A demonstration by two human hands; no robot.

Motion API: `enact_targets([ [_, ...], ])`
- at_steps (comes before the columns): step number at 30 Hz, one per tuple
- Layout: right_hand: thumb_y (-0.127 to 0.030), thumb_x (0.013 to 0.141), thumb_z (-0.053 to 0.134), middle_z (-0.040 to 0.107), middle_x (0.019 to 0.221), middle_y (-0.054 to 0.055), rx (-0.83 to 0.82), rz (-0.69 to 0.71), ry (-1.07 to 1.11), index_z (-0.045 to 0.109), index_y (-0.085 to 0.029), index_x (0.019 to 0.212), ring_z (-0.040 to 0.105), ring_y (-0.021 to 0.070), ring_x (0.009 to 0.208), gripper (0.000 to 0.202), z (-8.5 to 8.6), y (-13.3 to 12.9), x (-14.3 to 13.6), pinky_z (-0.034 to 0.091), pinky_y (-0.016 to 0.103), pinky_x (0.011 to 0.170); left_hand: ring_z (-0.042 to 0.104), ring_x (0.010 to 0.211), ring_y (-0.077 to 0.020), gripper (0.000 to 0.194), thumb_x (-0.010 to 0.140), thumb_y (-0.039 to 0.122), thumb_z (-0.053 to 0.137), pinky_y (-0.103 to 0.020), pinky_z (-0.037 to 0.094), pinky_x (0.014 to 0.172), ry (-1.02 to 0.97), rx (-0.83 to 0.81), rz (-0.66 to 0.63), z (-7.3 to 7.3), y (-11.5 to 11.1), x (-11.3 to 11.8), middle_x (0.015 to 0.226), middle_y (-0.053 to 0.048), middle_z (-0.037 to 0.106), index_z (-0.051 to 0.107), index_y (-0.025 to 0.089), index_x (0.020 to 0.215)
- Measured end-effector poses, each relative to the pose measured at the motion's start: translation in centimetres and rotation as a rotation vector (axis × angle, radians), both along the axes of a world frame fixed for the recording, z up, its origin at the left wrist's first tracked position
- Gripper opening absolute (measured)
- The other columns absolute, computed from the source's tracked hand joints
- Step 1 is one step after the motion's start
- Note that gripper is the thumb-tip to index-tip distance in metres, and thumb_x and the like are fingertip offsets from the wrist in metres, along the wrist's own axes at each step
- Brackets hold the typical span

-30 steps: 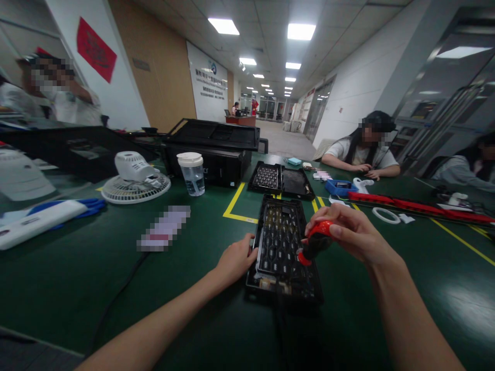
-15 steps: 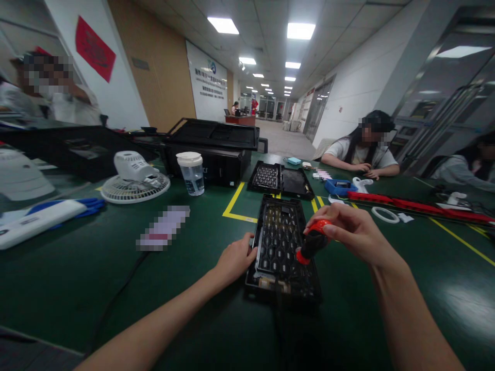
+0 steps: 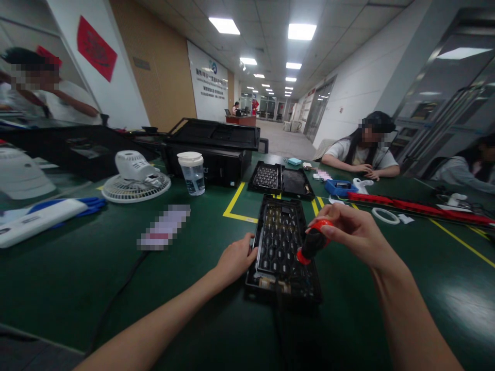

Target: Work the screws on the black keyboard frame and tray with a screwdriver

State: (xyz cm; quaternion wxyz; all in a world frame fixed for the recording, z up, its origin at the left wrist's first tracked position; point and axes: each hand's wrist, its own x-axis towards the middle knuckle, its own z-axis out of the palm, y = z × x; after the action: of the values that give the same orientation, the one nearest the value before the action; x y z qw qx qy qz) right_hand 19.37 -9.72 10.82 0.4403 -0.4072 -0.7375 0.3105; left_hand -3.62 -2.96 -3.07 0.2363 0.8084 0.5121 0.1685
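Note:
On the green table in front of me lies a black tray-like case [image 3: 276,234] with rows of small slots, probably a screwdriver bit case, though the blur hides what fills them. My left hand [image 3: 237,257] grips its left edge with thumb and fingers. In my right hand [image 3: 350,226], the thumb and fingers close around the top of a red and black screwdriver [image 3: 314,242]. It tilts, its red lower end over the right side of the case; its tip is hidden. Just beyond sits a second open black case [image 3: 266,176] holding small round-ended pieces.
A lidded plastic cup [image 3: 192,175], a white fan [image 3: 135,178] and a phone-like blurred item [image 3: 164,226] with a cable stand to the left. Behind them is a large black box [image 3: 216,159]. At right are a blue tray [image 3: 338,186], a white ring [image 3: 385,215] and a seated person [image 3: 363,149].
Both my hands, the screwdriver and the case stay almost where they were. The person at far left has shifted their head and arm to the left; the seated person's hands have moved slightly.

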Motion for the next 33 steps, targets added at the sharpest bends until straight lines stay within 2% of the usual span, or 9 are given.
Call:
enact_targets([
  [6,-0.031,0.077,0.060,0.056,0.075,0.004,0.053,-0.093,-0.110,0.050,-0.017,0.066,0.053,0.0136,0.068,0.021,0.1,-0.3,-0.2,0.041,0.022,0.053,0.061,0.076,-0.0180,0.036,0.086,0.035,0.037,-0.026,0.041,0.065,-0.001,-0.006,0.004,0.2,-0.1,0.0,0.079,-0.003,0.063,0.040,0.020,0.118],
  [19,-0.031,0.077,0.060,0.052,0.073,0.002,0.074,-0.151,-0.180,0.050,-0.017,0.068,0.048,0.0109,0.064,0.019,0.0,-0.5,-0.5,0.038,0.021,0.048,0.061,0.076,-0.0177,0.034,0.085,0.035,0.037,-0.026,0.041,0.066,0.000,0.025,-0.007,0.0,-0.1,0.0,0.078,-0.003,0.063,0.041,0.020,0.116],
  [33,-0.032,0.076,0.061,0.049,0.066,0.001,0.119,-0.230,-0.260,0.050,-0.017,0.067,0.047,0.0095,0.056,0.020,0.3,-0.7,-1.1,0.040,0.018,0.042,0.061,0.079,-0.0179,0.034,0.086,0.033,0.037,-0.027,0.042,0.069,0.019,-0.030,0.011,0.5,-0.3,0.1,0.082,-0.004,0.063,0.040,0.019,0.117],
])
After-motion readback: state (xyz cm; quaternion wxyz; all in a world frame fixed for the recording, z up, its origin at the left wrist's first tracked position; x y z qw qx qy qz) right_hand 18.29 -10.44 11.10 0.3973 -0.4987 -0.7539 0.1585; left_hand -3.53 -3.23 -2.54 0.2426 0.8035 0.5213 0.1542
